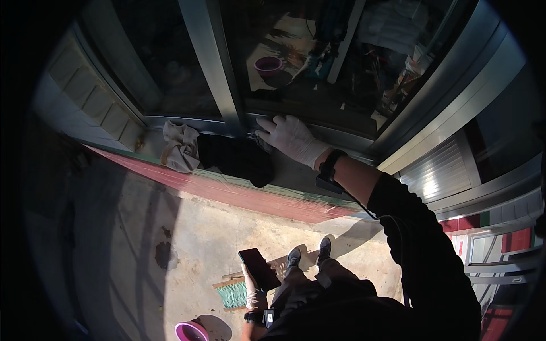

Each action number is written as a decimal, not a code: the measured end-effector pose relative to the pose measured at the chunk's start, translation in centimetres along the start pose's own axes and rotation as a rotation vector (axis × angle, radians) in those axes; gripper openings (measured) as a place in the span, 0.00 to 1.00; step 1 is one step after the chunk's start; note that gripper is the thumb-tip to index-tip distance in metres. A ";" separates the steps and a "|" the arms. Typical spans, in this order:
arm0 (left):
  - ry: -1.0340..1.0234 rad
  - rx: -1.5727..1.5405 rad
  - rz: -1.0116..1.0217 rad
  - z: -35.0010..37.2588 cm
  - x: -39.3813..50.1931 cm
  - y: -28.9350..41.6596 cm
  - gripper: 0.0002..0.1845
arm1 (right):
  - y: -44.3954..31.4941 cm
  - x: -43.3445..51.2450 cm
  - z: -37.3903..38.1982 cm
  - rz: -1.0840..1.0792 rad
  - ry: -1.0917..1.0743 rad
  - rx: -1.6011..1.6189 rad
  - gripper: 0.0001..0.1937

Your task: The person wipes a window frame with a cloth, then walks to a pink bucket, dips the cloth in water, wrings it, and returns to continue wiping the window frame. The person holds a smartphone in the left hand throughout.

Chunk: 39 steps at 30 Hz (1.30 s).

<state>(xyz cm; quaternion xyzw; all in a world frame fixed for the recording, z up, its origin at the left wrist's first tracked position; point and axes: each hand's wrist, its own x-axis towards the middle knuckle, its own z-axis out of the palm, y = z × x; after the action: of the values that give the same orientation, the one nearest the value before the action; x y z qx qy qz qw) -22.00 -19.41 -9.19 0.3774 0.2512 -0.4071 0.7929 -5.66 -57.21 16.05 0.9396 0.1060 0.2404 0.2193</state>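
Note:
My left hand (253, 290), in a thin white glove, grips a dark smartphone (260, 269) low in front of my legs. The phone's screen looks black. My right hand (290, 138), gloved the same way, reaches to the bottom rail of a metal-framed glass window (298, 98). Its fingertips are at a small grey crumpled thing (263, 144); whether they hold it is hidden. Left of that hand a black cloth (234, 160) hangs over the window sill (294, 170). A beige rag (181, 147) lies bunched against the black cloth's left end.
Below the sill runs a red-painted wall base (204, 192). On the concrete floor (204, 230) stand a pink basin (191, 331) and a small stool with green webbing (232, 295), partly behind my left hand. A metal frame (452, 119) rises at right. The glass reflects the basin.

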 end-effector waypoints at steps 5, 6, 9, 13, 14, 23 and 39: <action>0.081 -0.053 -0.026 -2.7 -0.8 -0.7 0.44 | 1.4 -4.0 0.8 -0.044 -0.171 -0.092 0.17; 0.059 -0.037 -0.006 -2.8 -0.8 -0.7 0.44 | 2.0 -5.4 0.6 -0.028 -0.189 -0.085 0.17; 0.047 0.011 0.020 -2.2 -0.9 -0.1 0.44 | 3.9 -10.5 -1.1 0.023 -0.216 -0.114 0.17; 0.017 0.046 0.057 0.1 -0.2 1.3 0.42 | 6.2 -16.4 -4.7 0.071 -0.339 -0.175 0.10; 0.010 0.061 0.046 0.6 0.0 1.6 0.41 | 6.7 -17.5 -5.5 0.070 -0.340 -0.198 0.09; -0.191 0.086 -0.008 3.1 1.5 2.5 0.42 | 6.4 -15.9 -6.3 0.329 -0.791 -0.213 0.07; -0.469 0.099 0.007 12.3 -2.0 4.4 0.45 | -2.3 -17.8 -6.7 0.323 -0.375 0.304 0.21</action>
<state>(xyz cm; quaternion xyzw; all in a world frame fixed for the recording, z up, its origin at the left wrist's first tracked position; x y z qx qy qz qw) -18.24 -26.70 1.18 0.3119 0.0385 -0.4927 0.8114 -24.57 -58.21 13.03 0.9944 -0.0527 0.0758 0.0507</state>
